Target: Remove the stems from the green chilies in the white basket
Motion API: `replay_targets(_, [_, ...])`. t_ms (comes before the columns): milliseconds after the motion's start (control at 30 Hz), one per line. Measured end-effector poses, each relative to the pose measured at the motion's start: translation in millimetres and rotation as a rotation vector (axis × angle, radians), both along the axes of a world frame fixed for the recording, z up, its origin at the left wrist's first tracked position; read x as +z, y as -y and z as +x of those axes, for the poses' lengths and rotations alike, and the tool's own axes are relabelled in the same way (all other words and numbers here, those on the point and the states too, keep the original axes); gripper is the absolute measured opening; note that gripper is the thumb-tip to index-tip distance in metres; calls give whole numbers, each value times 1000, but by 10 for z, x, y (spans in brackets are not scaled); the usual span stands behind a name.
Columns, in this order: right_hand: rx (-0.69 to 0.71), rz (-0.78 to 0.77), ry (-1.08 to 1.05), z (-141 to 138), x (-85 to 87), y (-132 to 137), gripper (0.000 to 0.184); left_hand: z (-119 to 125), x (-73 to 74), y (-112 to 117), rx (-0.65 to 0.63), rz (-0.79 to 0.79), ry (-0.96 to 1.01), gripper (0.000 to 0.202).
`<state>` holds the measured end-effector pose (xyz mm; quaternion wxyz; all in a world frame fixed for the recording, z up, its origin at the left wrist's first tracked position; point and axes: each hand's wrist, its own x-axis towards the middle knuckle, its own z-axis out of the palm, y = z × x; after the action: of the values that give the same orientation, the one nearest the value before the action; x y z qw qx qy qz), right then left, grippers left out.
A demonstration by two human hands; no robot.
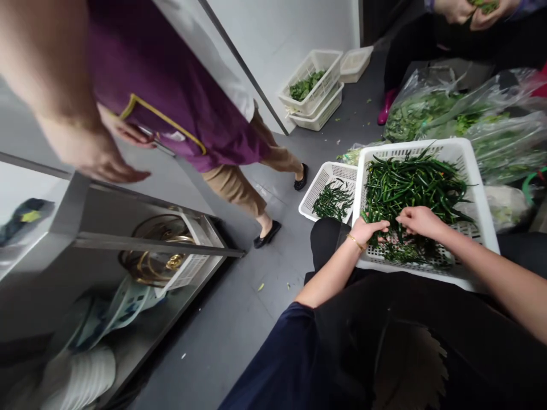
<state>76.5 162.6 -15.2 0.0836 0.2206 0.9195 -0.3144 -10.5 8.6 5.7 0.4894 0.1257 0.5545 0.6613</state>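
A white plastic basket (485, 216) rests across my lap, heaped with long green chili peppers (419, 182). Over its near left part, my left hand (370, 228) is closed around a few green chilies, their ends showing past the fingers. My right hand (416, 219) is beside it with thumb and fingertips pinched together; whatever lies in the pinch is too small to make out. Small dark green bits, apparently stems (414, 251), lie along the near side of the basket. A smaller white basket (305, 204) on the floor to the left holds more green chilies.
A person in a purple apron (179, 85) stands close at left, near a metal shelf (162, 244) with plates and baskets. Stacked white baskets (318, 121) with leafy greens stand by the wall. Bagged greens (440, 108) lie at right, where a co-worker's hands (482, 17) hold greens.
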Motion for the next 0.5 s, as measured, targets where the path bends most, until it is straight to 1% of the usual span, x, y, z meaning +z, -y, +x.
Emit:
replay_targets(33, [-46, -111, -82, 39, 80, 11, 30, 22, 3, -21, -31, 19, -7, 37])
replay_targets(67, [-75, -179, -165, 77, 159, 39, 31, 44, 10, -42, -75, 49, -6, 38])
replay_targets(100, [-80, -173, -238, 111, 232, 79, 31, 69, 23, -61, -125, 84, 3, 38])
replay_targets(133, [-61, -101, -300, 138, 295, 128, 31, 93, 40, -77, -168, 117, 16, 38])
replay_targets(167, [-31, 17, -345, 157, 345, 177, 30, 117, 59, -88, -194, 140, 29, 37])
replay_targets(233, [44, 280, -379, 174, 407, 256, 29, 150, 97, -93, -189, 139, 53, 37])
replay_targets(267, [73, 375, -377, 174, 425, 281, 30, 155, 115, -85, -180, 116, 55, 36])
replay_targets(300, [81, 427, -369, 170, 440, 299, 30, 151, 130, -72, -173, 82, 36, 35])
replay_targets(333, [66, 427, -360, 164, 455, 313, 29, 138, 145, -53, -169, 43, -16, 34])
replay_targets(367, [30, 373, -351, 156, 471, 327, 27, 118, 160, -28, -170, 10, -104, 32])
replay_targets(400, [-12, 261, -339, 147, 488, 346, 25, 94, 176, 0, -176, -14, -222, 31])
replay_targets(433, [-62, 98, -325, 137, 502, 372, 25, 69, 193, 32, -187, -23, -358, 29])
replay_targets(500, [-161, -322, -288, 118, 505, 440, 28, 38, 236, 101, -236, 12, -613, 26])
